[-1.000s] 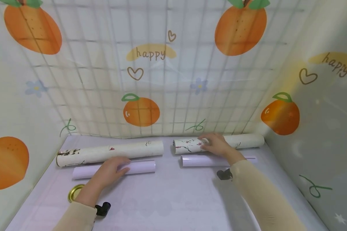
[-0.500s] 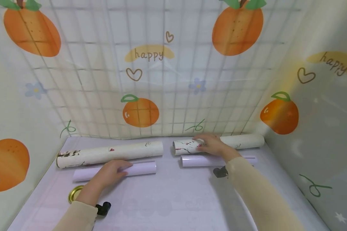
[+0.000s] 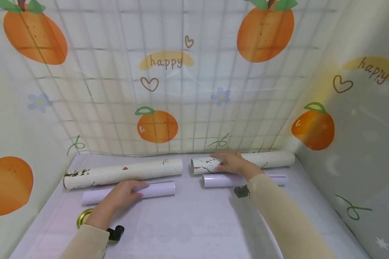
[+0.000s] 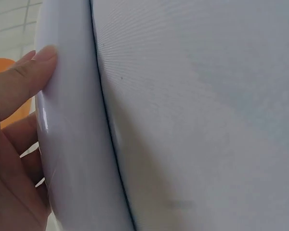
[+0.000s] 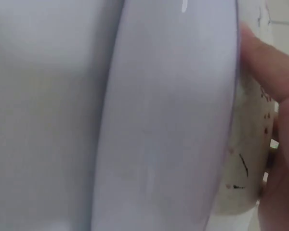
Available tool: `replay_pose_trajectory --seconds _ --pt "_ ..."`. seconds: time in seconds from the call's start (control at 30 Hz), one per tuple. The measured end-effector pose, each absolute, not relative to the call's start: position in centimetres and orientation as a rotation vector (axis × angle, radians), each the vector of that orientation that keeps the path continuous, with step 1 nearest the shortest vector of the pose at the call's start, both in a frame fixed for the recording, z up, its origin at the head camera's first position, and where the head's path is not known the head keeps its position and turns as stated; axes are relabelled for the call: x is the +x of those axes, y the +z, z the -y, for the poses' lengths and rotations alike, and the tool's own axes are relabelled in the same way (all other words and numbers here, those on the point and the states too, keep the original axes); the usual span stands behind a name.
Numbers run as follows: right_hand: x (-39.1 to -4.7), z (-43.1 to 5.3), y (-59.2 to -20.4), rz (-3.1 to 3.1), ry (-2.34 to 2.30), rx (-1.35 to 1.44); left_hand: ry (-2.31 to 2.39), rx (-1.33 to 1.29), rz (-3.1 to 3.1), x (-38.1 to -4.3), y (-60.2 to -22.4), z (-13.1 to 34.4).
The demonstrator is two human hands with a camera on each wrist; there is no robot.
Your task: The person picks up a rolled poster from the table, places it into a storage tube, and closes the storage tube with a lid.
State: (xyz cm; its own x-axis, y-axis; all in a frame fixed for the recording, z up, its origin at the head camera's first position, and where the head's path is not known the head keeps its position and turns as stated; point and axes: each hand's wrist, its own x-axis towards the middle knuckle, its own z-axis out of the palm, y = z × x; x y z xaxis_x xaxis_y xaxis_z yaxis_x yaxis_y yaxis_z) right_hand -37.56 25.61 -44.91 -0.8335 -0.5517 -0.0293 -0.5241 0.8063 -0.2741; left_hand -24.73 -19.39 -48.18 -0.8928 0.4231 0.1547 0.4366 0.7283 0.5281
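Observation:
In the head view my left hand [image 3: 123, 196] holds a glossy lavender paper roll [image 3: 159, 188] near its middle. The left wrist view shows its thumb on the near side of that roll [image 4: 82, 120] and the other fingers behind it. Further right, my right hand [image 3: 231, 163] grips a white roll with dark and red branch print [image 3: 269, 159], thumb in front and fingers over the far side. A second lavender roll [image 3: 220, 180] lies in front of the printed one and partly hides it in the right wrist view, where the printed roll [image 5: 241, 163] shows beside my thumb.
Another printed white roll [image 3: 149, 169] lies behind the left lavender roll. A round gold-coloured ring or lid [image 3: 83, 217] sits beside my left forearm. Sheeting with orange prints [image 3: 157, 126] rises at the back and both sides of the pale table [image 3: 188, 230].
My right hand has moved left along the printed roll, whose near-left end has shifted slightly left. The left hand has stayed almost in place on the lavender roll.

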Motion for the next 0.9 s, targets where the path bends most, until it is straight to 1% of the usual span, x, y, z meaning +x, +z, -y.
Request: replay_pose_trajectory --seconds 0.13,0.37,0.73,0.9 --pt "-37.51 -25.26 -44.47 -2.85 -0.311 -0.901 -0.889 -0.728 2.905 -24.81 -48.14 19.49" --pt "-37.71 -25.05 -44.41 -2.819 -0.201 -0.862 -0.857 -0.747 2.898 -24.73 -48.05 19.55" --pt "-37.58 -25.3 -44.81 -2.841 -0.176 -0.943 -0.881 -0.707 2.9 -24.89 -48.13 19.74" --pt "-37.56 -25.21 -44.05 -2.884 -0.203 -0.934 -0.888 -0.695 2.904 -24.78 -47.9 19.77"
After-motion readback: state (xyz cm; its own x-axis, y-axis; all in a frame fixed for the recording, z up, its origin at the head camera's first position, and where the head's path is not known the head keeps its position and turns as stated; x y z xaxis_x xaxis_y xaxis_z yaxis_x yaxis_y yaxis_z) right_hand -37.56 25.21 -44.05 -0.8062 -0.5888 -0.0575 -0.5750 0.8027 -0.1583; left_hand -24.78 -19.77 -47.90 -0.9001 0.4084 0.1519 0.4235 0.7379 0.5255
